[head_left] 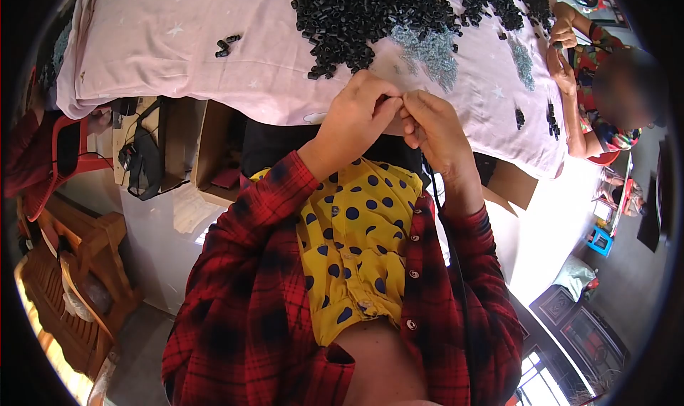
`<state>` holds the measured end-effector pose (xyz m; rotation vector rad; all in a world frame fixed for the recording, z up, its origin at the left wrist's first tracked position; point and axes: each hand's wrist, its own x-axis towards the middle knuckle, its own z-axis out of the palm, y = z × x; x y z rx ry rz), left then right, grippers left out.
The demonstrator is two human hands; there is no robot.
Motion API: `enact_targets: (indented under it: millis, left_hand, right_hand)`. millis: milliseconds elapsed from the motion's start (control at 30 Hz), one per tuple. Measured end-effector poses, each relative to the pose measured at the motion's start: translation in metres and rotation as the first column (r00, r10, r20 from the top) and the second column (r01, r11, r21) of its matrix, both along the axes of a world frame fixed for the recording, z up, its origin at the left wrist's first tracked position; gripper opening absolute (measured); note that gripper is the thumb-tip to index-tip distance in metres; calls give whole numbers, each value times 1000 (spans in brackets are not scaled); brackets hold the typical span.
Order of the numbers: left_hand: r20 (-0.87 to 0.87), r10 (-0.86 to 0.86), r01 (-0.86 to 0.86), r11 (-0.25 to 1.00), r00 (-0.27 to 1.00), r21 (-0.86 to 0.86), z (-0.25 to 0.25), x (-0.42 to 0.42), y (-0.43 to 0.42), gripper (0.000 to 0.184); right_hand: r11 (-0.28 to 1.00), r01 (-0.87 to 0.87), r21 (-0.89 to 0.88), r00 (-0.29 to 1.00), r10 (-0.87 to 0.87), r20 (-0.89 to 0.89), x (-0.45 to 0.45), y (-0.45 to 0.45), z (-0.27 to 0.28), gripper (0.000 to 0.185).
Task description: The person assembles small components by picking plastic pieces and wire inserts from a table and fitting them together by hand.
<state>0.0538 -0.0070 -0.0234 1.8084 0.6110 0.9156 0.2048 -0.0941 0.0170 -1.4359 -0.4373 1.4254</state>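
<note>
My left hand (362, 111) and my right hand (436, 124) meet at their fingertips, just over the near edge of the pink cloth (171, 64). Both are closed in a pinch; whatever lies between the fingers is too small to make out. Beyond them spreads a large pile of small black cylindrical pieces (356, 14). Beside it, behind my right hand, is a heap of small blue-grey pieces (431, 53). A few black pieces (226, 45) lie apart on the cloth at the left.
Another person's hands (563, 49) are at the cloth's right end, near small groups of black pieces (552, 119). Open cardboard boxes (214, 146) stand under the table edge. A red chair (68, 160) and a wooden chair (78, 285) are at the left.
</note>
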Motion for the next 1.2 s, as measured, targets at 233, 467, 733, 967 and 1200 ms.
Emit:
enact_targets:
  millis: [233,467,733,967,1200]
  left_hand:
    - [-11,43,-45,970,999,-239,1,5,1,10]
    - [-43,26,-32,990,999,-138,4,6,2,14]
    - [-29,-76,33,701,997,-712,5,10,9,22]
    - [-276,204,-94,926,939,366,-6,30,7,14]
    - [-237,135,-45,936,962,348,-14,38,13,11]
  right_hand:
    - [992,10,128,968,-42,247,-9,1,-10,21]
    - [959,-185,216,646,-47,762,-5,-1,-23,14]
    - [896,-320,307,400,-166,901,-5,0,-20,3]
    - [945,-168,281,341,-212,916,13,-6,-28,8]
    - [952,-61,300,379,-256,889,14,-13,-39,8]
